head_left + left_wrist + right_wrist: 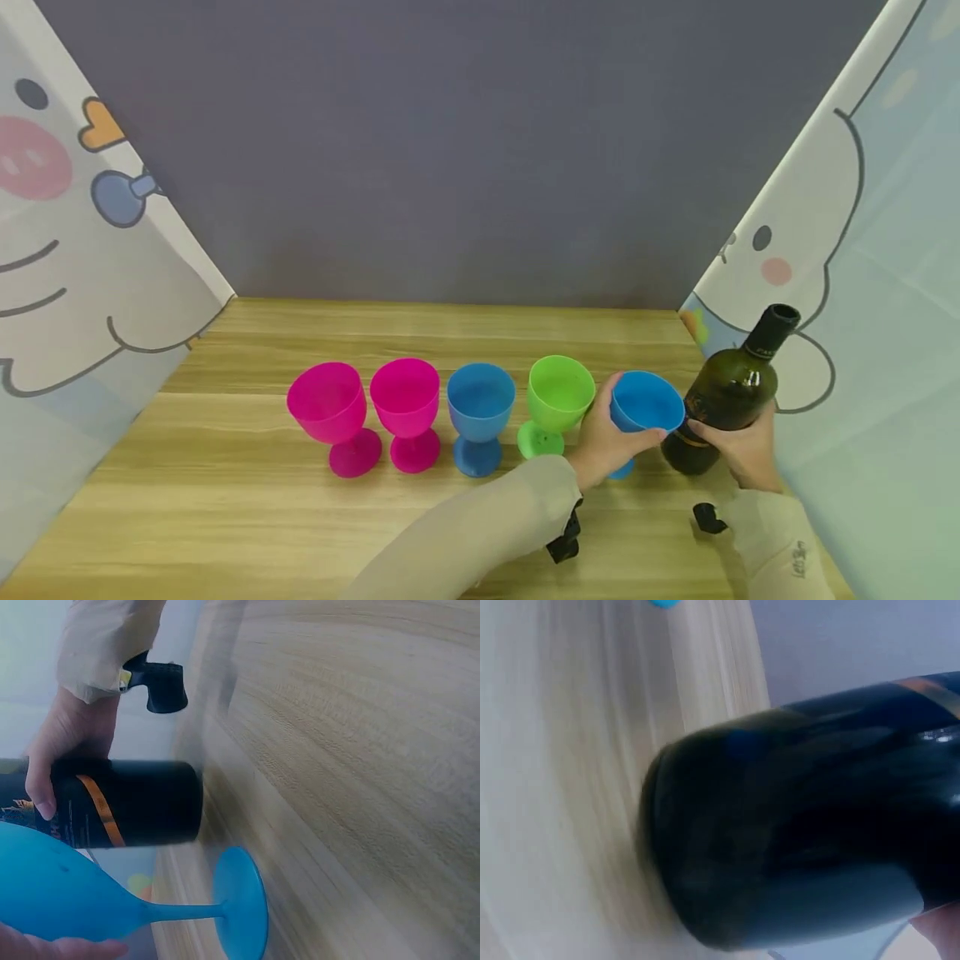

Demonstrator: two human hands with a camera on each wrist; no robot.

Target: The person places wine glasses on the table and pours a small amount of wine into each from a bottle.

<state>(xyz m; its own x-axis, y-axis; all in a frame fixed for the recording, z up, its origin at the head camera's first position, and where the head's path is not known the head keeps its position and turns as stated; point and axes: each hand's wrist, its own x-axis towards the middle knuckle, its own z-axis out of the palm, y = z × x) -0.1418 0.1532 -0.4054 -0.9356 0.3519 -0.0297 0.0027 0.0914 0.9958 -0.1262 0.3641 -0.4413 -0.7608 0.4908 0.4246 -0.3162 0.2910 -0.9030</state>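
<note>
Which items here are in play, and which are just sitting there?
In play:
blue goblet, gripped by left hand
dark bottle, gripped by right hand

Idle:
two pink goblets
second blue goblet
green goblet

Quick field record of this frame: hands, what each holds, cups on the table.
left hand: grips blue goblet by its bowl
right hand: holds dark wine bottle, tilted
row of cups, left to right: two pink, blue, green
surface: wooden table
backdrop: grey wall, cartoon curtains at both sides
</note>
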